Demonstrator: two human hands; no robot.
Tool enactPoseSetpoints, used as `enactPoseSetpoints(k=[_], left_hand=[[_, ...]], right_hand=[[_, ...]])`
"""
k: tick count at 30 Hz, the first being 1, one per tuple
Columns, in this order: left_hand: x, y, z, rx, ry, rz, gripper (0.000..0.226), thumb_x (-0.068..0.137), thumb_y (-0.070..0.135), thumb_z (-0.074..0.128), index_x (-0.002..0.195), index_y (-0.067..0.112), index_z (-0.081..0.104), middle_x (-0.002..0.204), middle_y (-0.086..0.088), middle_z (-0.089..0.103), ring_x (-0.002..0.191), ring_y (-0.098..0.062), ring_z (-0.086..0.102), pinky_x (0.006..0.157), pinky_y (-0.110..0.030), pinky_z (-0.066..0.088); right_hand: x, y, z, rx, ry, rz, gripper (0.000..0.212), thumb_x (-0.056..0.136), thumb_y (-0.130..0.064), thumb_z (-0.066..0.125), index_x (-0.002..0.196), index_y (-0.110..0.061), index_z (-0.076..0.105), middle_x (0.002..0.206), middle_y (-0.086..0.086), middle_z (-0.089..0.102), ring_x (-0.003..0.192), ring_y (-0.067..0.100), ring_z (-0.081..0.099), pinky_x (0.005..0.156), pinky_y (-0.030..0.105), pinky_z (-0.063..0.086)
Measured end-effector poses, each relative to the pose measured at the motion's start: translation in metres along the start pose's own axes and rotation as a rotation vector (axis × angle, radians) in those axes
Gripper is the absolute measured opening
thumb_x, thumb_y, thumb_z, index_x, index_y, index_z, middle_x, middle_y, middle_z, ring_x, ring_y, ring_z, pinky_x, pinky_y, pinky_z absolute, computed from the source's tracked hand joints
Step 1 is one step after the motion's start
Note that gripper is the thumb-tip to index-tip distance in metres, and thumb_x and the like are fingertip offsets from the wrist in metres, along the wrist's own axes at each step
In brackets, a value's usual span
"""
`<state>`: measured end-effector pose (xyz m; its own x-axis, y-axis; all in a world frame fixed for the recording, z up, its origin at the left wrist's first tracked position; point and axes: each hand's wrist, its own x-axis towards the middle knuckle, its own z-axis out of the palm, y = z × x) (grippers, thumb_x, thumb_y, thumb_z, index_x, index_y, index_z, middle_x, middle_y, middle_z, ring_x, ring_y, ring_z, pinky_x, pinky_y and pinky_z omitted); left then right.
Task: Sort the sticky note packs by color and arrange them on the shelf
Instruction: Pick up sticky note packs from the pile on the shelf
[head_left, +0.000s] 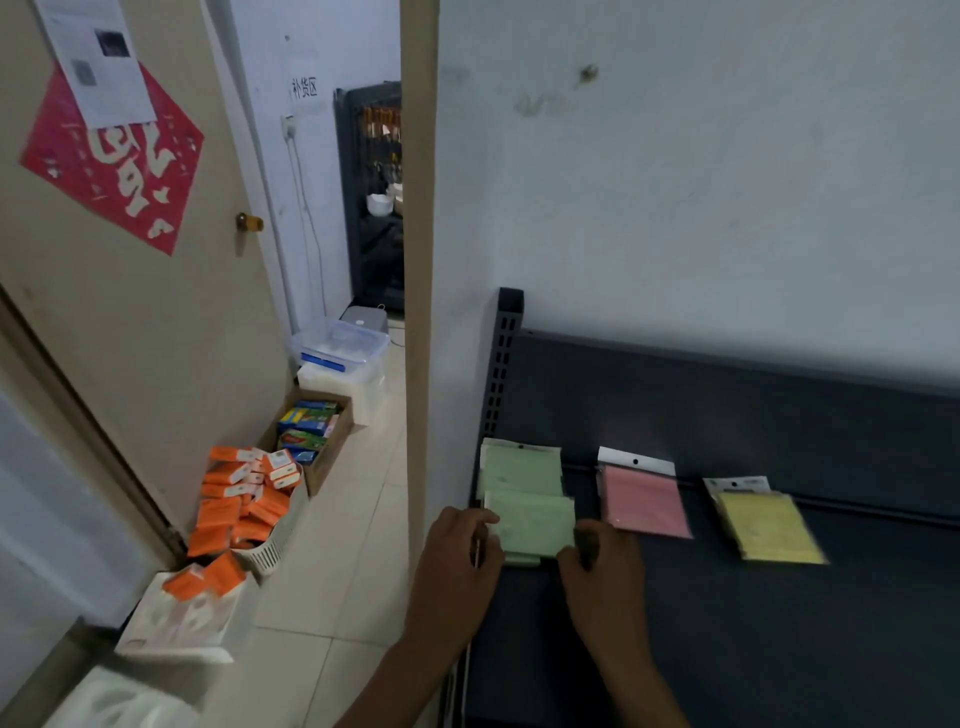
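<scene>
Dark metal shelf (727, 597): left hand (457, 561) and right hand (602, 566) pinch opposite edges of front green sticky note pack (535, 525); pink pack (644, 501), yellow pack (769, 527) farther right.

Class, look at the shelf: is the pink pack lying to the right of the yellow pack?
No, the pink pack lies left of the yellow pack.

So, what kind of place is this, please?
Probably a small shop's stockroom. A dark metal retail shelf holds sticky note packs, orange boxed goods are piled on the floor, and a wall sign marks a restocking area.
</scene>
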<state>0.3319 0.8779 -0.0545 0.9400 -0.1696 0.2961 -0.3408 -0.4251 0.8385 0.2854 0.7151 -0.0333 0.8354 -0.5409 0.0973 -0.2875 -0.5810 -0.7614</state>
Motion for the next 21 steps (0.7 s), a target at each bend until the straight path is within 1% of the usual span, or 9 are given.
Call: enactPoseSetpoints(k=[3,6,8,10,13,16,18,20,21], left_hand=[[-0.009,-0.005,-0.003,0.013,0.005,0.019,0.018,0.097,0.017,0.062,0.110,0.030,0.062,0.100,0.018,0.053,0.095,-0.002,0.056,0.080,-0.010,0.042],[-0.010,-0.005,-0.006,0.035,-0.008,0.087,0.017,0.096,0.016,0.063,0.107,0.028,0.067,0.099,0.019,0.055,0.098,-0.004,0.055,0.082,-0.013,0.044],[-0.007,0.000,-0.004,0.062,-0.037,0.148,0.013,0.095,0.021,0.060,0.103,0.025,0.070,0.099,0.015,0.056,0.099,-0.005,0.054,0.085,-0.011,0.042],[-0.006,0.010,0.001,0.083,-0.068,0.194,0.018,0.095,0.030,0.055,0.101,0.024,0.071,0.099,0.013,0.055,0.101,-0.002,0.050,0.087,-0.007,0.037],[-0.010,0.026,0.016,0.076,-0.120,0.232,0.025,0.095,0.035,0.050,0.100,0.022,0.070,0.100,0.012,0.056,0.100,0.001,0.047,0.090,-0.007,0.035],[-0.020,0.037,0.033,0.080,-0.187,0.269,0.024,0.096,0.033,0.050,0.103,0.022,0.070,0.100,0.011,0.056,0.098,-0.003,0.049,0.090,-0.014,0.039],[-0.025,0.043,0.042,0.097,-0.220,0.282,0.023,0.096,0.032,0.050,0.104,0.023,0.069,0.101,0.010,0.056,0.098,-0.005,0.050,0.089,-0.018,0.041],[-0.028,0.052,0.051,0.099,-0.244,0.279,0.022,0.095,0.032,0.050,0.103,0.024,0.069,0.101,0.011,0.055,0.099,-0.006,0.049,0.088,-0.019,0.040],[-0.029,0.058,0.057,0.103,-0.256,0.280,0.022,0.095,0.032,0.050,0.103,0.024,0.068,0.101,0.011,0.054,0.099,-0.006,0.048,0.088,-0.019,0.039]], right_hand=[[-0.008,0.001,0.002,-0.001,0.023,0.008,0.027,0.088,-0.014,0.068,0.112,-0.025,0.061,0.112,0.001,0.052,0.106,0.018,0.048,0.092,0.036,0.046],[-0.017,0.001,0.003,0.047,0.085,0.003,0.027,0.089,-0.010,0.067,0.111,-0.025,0.063,0.112,0.001,0.053,0.107,0.017,0.050,0.091,0.032,0.045],[-0.024,-0.001,0.002,0.072,0.107,-0.002,0.027,0.089,-0.007,0.067,0.111,-0.023,0.064,0.112,0.001,0.054,0.104,0.013,0.049,0.090,0.028,0.042],[-0.029,-0.003,0.000,0.082,0.119,-0.003,0.028,0.090,-0.007,0.066,0.112,-0.024,0.063,0.113,-0.001,0.051,0.105,0.011,0.047,0.092,0.025,0.039],[-0.033,-0.001,-0.009,0.119,0.143,0.019,0.026,0.092,-0.009,0.065,0.115,-0.023,0.062,0.115,-0.003,0.050,0.105,0.015,0.051,0.094,0.029,0.042],[-0.031,0.008,-0.023,0.145,0.197,0.038,0.025,0.091,-0.010,0.065,0.112,-0.023,0.064,0.113,-0.003,0.053,0.098,0.016,0.057,0.091,0.034,0.048],[-0.031,0.014,-0.033,0.161,0.217,0.049,0.024,0.091,-0.009,0.066,0.110,-0.023,0.064,0.110,-0.002,0.054,0.092,0.015,0.058,0.086,0.033,0.048],[-0.031,0.021,-0.047,0.171,0.218,0.068,0.023,0.092,-0.010,0.065,0.110,-0.025,0.063,0.110,-0.003,0.053,0.091,0.013,0.057,0.083,0.029,0.045],[-0.030,0.026,-0.056,0.176,0.223,0.077,0.022,0.093,-0.011,0.064,0.110,-0.026,0.063,0.111,-0.004,0.053,0.092,0.012,0.057,0.083,0.030,0.046]])
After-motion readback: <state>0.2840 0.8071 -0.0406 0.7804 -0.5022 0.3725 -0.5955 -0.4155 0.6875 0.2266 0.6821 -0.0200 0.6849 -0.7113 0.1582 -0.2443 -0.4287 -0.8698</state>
